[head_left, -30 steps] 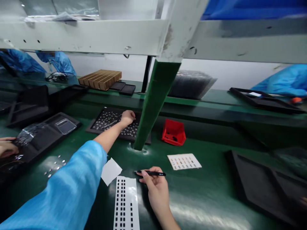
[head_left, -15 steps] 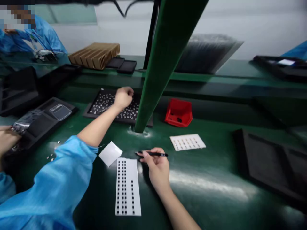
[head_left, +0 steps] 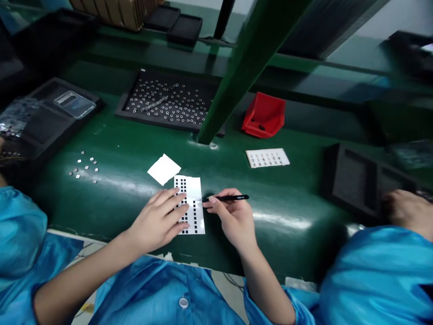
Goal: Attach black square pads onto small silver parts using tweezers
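My left hand (head_left: 163, 220) lies with its fingers spread over the left side of a white sheet (head_left: 197, 186) that carries columns of small black squares. Black tweezers (head_left: 232, 197) are pinched in my right hand (head_left: 236, 219), close by the sheet's right edge. Their tips point left, over the sheet near the top of its right column. A blank white paper square (head_left: 164, 169) lies just beyond the sheet, to the upper left. Part of the sheet is hidden beneath my left fingers.
Behind stands a black tray (head_left: 149, 118) of small metal pieces, beside a slanted green post (head_left: 233, 90). A red bin (head_left: 265, 115) and a white card (head_left: 268, 158) sit to the right. Loose small pieces (head_left: 86, 167) lie left. A co-worker's hand (head_left: 407, 210) is by the right black tray (head_left: 355, 180).
My left hand has come back from the tray of metal pieces and now lies on the sheet. My right hand still holds the tweezers, their tips now over the sheet. The view has tilted down.
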The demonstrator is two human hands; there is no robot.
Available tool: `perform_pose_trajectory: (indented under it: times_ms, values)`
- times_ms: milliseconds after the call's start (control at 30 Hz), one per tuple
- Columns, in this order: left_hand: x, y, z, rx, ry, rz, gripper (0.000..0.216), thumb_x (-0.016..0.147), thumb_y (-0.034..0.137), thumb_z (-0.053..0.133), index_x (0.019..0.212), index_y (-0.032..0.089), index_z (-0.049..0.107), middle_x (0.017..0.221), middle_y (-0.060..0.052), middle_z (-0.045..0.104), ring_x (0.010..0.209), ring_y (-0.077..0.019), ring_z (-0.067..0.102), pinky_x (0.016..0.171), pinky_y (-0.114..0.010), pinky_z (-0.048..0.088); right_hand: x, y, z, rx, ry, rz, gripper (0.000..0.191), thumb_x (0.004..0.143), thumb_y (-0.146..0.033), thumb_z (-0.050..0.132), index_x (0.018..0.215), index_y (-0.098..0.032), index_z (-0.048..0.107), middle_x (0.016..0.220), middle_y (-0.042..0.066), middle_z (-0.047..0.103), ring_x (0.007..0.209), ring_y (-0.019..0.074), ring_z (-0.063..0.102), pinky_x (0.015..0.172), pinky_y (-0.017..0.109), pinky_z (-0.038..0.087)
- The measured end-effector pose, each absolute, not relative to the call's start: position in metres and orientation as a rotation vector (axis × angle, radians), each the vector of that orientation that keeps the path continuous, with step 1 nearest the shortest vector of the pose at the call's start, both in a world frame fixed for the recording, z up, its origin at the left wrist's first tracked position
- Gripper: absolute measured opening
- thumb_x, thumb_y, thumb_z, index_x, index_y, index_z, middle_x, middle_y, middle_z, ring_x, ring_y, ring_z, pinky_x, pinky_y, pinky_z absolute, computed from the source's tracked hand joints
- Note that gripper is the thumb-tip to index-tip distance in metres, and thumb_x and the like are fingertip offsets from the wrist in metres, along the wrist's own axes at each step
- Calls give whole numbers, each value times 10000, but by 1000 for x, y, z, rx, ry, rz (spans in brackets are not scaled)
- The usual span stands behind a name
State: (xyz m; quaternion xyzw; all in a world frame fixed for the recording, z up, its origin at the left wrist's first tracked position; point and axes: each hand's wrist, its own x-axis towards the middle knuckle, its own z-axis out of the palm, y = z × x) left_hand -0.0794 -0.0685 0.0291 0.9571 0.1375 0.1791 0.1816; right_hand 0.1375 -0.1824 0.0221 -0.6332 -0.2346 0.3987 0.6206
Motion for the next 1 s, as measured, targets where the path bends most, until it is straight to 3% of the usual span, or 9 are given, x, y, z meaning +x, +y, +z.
perform_pose_trajectory:
  times_ms: [67,133,800,900,1000]
  values:
    - [-75,-80,17,2781,353,391,523,995,482,741,1399,152,701,1605,-196,598,1528,-444,509,1210,-657,474,133,-187,12,-1466,-516,933,470,815,-490,943,974,-223,590,770,-5,786,753,210,854,655,244,654]
    - [-68,-83,11,2809,364,307,613,991,543,726,1459,150,677,1654,-206,541,1560,-453,475,1238,-672,446,132,-187,5,-1480,-512,934,500,804,-520,945,980,-228,580,778,-1,790,777,217,859,664,240,656]
    - [-62,-84,1,2805,391,312,631,1004,569,695,1454,127,682,1638,-233,548,1552,-464,478,1247,-663,437,138,-185,3,-1474,-471,954,552,749,-506,996,980,-236,574,808,27,838,813,229,873,719,231,700]
    - [-65,-86,3,2759,328,476,524,1007,508,713,1347,110,722,1560,-237,616,1522,-469,507,1211,-654,483,144,-187,6,-1442,-463,961,568,721,-501,1012,973,-239,576,803,33,847,784,232,872,680,214,697]
    - [-81,-83,12,2644,273,730,287,1046,359,677,1203,128,744,1395,-173,725,1411,-367,609,1167,-523,555,151,-180,15,-1391,-484,970,567,690,-436,1043,960,-242,583,764,22,843,722,221,863,653,194,691]
